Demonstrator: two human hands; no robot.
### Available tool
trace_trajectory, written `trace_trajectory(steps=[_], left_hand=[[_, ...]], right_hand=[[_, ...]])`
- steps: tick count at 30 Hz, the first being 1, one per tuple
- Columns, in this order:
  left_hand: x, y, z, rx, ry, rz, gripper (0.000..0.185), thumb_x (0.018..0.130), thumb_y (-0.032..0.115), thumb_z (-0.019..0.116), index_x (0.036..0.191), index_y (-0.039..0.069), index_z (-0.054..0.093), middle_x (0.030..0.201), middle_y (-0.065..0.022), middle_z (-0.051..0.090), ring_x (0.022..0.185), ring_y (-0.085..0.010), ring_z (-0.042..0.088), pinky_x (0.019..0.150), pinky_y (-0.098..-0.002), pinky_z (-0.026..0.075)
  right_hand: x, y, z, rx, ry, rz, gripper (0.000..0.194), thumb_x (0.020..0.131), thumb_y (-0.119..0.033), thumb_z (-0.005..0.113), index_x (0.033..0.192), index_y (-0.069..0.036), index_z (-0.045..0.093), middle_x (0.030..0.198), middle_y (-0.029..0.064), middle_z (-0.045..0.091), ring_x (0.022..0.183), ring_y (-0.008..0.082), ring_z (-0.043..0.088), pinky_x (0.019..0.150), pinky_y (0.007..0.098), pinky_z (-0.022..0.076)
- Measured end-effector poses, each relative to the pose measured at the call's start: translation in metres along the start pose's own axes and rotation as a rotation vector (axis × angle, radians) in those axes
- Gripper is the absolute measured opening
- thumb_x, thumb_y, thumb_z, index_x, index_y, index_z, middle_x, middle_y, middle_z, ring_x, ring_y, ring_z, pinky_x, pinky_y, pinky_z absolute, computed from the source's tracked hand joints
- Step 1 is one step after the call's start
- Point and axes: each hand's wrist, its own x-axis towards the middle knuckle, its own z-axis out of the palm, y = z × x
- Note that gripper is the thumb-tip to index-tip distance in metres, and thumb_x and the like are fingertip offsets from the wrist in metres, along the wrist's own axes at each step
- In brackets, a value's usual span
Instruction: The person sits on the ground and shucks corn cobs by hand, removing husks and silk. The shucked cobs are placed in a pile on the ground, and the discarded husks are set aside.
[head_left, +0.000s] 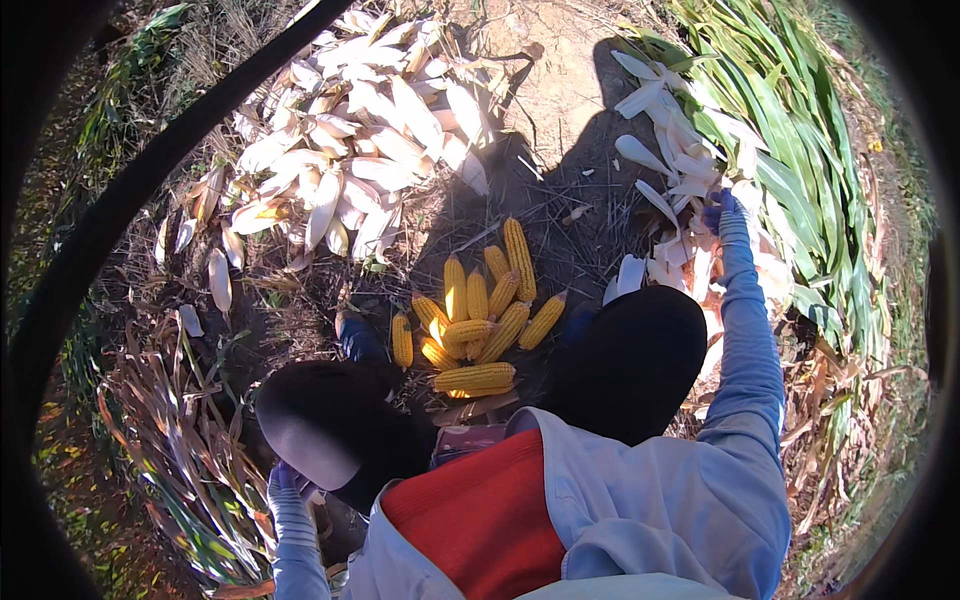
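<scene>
My right hand (724, 212), in a purple glove, reaches out to the pale corn husks (686, 161) on the right. Its fingers lie against the husks, and I cannot tell whether they grip any. Low on the left, my left hand (286, 480), gloved too, is beside my bent left knee. Its fingers are partly hidden, so what it may hold does not show. Between my feet lies a small heap of bare yellow corn cobs (476, 319). Most are piled across one another, with one cob (402, 341) at the heap's left edge.
A large pile of ears in pale husks (360, 142) spreads at the upper left. Green corn stalks and leaves (802, 165) lie along the right side. Dry stalks (195, 450) lie at the lower left. A dark curved strap (172, 135) crosses the upper left.
</scene>
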Motion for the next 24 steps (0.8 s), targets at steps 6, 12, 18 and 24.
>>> trace_trajectory(steps=[6, 12, 18, 24], left_hand=[[-0.063, -0.220, -0.025, 0.079, 0.050, -0.706, 0.032, 0.084, 0.030, 0.057, 0.103, 0.004, 0.057, 0.090, -0.0070, 0.061, 0.080, -0.0163, 0.058, 0.069, -0.0276, 0.048], [-0.076, -0.275, -0.022, 0.220, 0.059, -0.594, 0.026, 0.085, 0.022, 0.055, 0.103, 0.003, 0.057, 0.090, -0.0044, 0.060, 0.081, -0.0139, 0.056, 0.072, -0.0249, 0.045], [-0.023, -0.072, -0.009, 0.050, 0.252, 0.246, 0.021, 0.086, 0.014, 0.054, 0.104, 0.002, 0.056, 0.092, -0.0007, 0.056, 0.082, -0.0101, 0.052, 0.075, -0.0223, 0.043], [-0.056, 0.172, 0.114, 0.109, -0.096, 0.947, 0.022, 0.087, 0.017, 0.054, 0.105, 0.004, 0.055, 0.098, -0.0074, 0.059, 0.091, -0.0161, 0.056, 0.080, -0.0290, 0.044]], right_hand=[[0.013, -0.061, 0.100, -0.085, -0.256, -0.126, 0.036, 0.090, -0.042, 0.045, 0.096, -0.010, 0.060, 0.066, 0.0041, 0.063, 0.047, 0.0107, 0.055, 0.041, 0.0228, 0.0406], [0.015, -0.093, 0.218, -0.403, -0.673, -0.570, 0.023, 0.088, -0.019, 0.050, 0.105, -0.005, 0.057, 0.079, 0.0055, 0.063, 0.056, 0.0109, 0.052, 0.053, 0.0254, 0.0443], [-0.067, -0.113, 0.278, -0.615, -0.976, -0.932, 0.020, 0.082, -0.016, 0.054, 0.096, -0.002, 0.059, 0.084, 0.0095, 0.058, 0.075, 0.0178, 0.054, 0.071, 0.0290, 0.0440], [-0.146, -0.125, 0.355, -0.493, -1.090, -0.515, 0.024, 0.086, -0.019, 0.053, 0.103, -0.004, 0.059, 0.090, 0.0081, 0.061, 0.079, 0.0160, 0.058, 0.070, 0.0289, 0.0454]])
